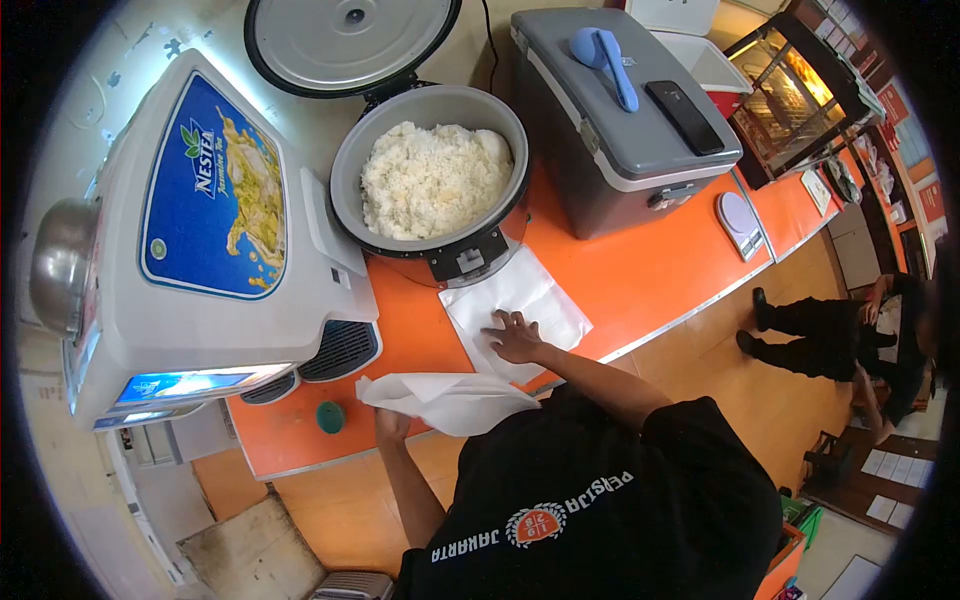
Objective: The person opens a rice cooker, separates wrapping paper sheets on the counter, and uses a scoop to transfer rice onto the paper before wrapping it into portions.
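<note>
My left hand (391,424) grips the edge of white paper sheets (445,400), which hang bent in front of my black shirt. The fingers are partly hidden by the paper. With fingers spread, my right hand (516,338) rests on a stack of white wrapping paper (540,300) on the orange counter (640,270). Just behind that stack stands an open rice cooker (345,180), its lid (350,45) tipped back. A heap of cooked white rice (430,180) fills its pot.
A drink dispenser (215,200) stands left, with a green round object (330,417) near its drip tray. On the right are a grey cooler box (600,150) bearing a blue scoop (605,65) and a phone (685,117), a small scale (739,220), and another person (840,340).
</note>
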The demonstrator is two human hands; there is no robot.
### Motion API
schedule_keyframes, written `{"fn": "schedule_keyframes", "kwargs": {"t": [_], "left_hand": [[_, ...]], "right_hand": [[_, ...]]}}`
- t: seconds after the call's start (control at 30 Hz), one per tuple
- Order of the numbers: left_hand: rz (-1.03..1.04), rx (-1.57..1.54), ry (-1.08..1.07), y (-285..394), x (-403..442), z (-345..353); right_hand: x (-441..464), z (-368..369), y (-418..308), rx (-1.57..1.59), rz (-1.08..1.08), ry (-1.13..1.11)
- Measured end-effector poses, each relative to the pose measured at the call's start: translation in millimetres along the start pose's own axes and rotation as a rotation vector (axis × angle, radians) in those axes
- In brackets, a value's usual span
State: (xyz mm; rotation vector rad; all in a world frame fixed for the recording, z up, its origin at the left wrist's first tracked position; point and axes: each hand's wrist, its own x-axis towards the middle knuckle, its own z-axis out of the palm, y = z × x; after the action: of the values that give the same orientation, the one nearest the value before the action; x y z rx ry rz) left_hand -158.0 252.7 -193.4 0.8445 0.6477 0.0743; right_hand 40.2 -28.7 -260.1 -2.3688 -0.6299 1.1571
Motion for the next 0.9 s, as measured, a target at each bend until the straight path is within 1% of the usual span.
{"fn": "schedule_keyframes", "kwargs": {"t": [0.03, 0.07, 0.1, 0.13, 0.2, 0.23, 0.27, 0.3, 0.33, 0.37, 0.4, 0.43, 0.47, 0.5, 0.53, 0.57, 0.63, 0.67, 0.73, 0.77, 0.83, 0.87, 0.9], "left_hand": [[-0.004, 0.004, -0.003, -10.0, 10.6, -1.9], [0.05, -0.267, -0.252, -23.9, 28.8, 1.0], [0.102, -0.54, -0.501, -41.0, 47.7, -2.0], [0.098, -0.538, -0.505, -57.3, 61.7, -4.2], [0.109, -0.436, -0.245, -92.0, 80.1, -16.6], [0.231, 0.325, -0.083, -108.9, 86.3, -41.2], [0.109, 0.252, 0.087, -114.5, 93.3, -25.7], [-0.017, 0.178, 0.258, -118.3, 102.3, 0.8], [-0.139, 0.322, 0.43, -110.4, 106.6, 25.5], [-0.163, 0.368, 0.45, -98.3, 102.3, 54.9], [-0.189, 0.414, 0.469, -84.7, 97.2, 86.4], [-0.172, 0.467, 0.486, -88.5, 100.1, 91.6], [-0.173, 0.466, 0.485, -90.2, 101.9, 94.9], [-0.104, 0.682, 0.492, -102.3, 112.4, 87.8], [-0.034, 0.9, 0.496, -112.8, 121.4, 80.8], [-0.03, 0.902, 0.493, -121.9, 126.2, 77.2], [0.452, 0.634, 0.428, -133.4, 125.1, 77.5], [0.453, 0.639, 0.42, -133.5, 125.6, 73.4], [0.325, 0.985, 0.333, -119.4, 122.2, 75.0], [0.326, 0.992, 0.326, -111.2, 121.9, 78.0], [-0.033, 1.061, 0.111, -94.8, 121.8, 87.9], [-0.032, 1.065, 0.11, -94.8, 122.0, 87.8], [0.002, 1.029, -0.017, -97.0, 118.8, 85.5]], "right_hand": [[0.9, 2.2, 4.0, -0.046, -0.056, 0.043], [2.2, 3.6, 8.0, -0.094, -0.112, 0.087], [0.6, -1.3, 7.5, -0.092, -0.109, 0.092], [-2.7, -10.0, 5.2, -0.087, -0.118, 0.08], [3.0, -10.6, 14.3, -0.077, -0.122, 0.058], [22.8, 0.0, 34.0, 0.089, -0.2, 0.058], [33.8, 3.0, 48.8, 0.252, -0.277, 0.06], [26.2, -5.6, 51.7, 0.253, -0.269, 0.061], [11.9, -20.1, 49.1, 0.599, -0.185, -0.001], [2.4, -33.4, 47.2, 0.942, -0.096, -0.062], [0.7, -44.6, 47.7, 1.048, -0.014, -0.153], [-2.1, -47.0, 48.6, 1.046, -0.012, -0.151], [-5.3, -49.0, 49.2, 1.382, -0.031, -0.242], [-7.7, -52.0, 49.7, 1.716, -0.054, -0.334], [-12.0, -55.4, 48.9, 1.685, -0.014, -0.226], [-14.0, -55.3, 48.2, 1.686, -0.018, -0.223], [-19.3, -54.4, 46.1, 1.641, -0.059, -0.078], [-21.6, -56.0, 47.0, 1.647, -0.062, -0.072], [-30.9, -62.6, 43.4, 1.665, 0.133, 0.016], [-29.4, -61.9, 44.1, 1.673, 0.131, 0.021], [-12.7, -48.0, 59.7, 1.438, 0.155, 0.049], [-1.5, -36.1, 73.2, 1.442, 0.153, 0.05], [8.9, -21.0, 88.5, 1.496, 0.172, 0.098]]}}
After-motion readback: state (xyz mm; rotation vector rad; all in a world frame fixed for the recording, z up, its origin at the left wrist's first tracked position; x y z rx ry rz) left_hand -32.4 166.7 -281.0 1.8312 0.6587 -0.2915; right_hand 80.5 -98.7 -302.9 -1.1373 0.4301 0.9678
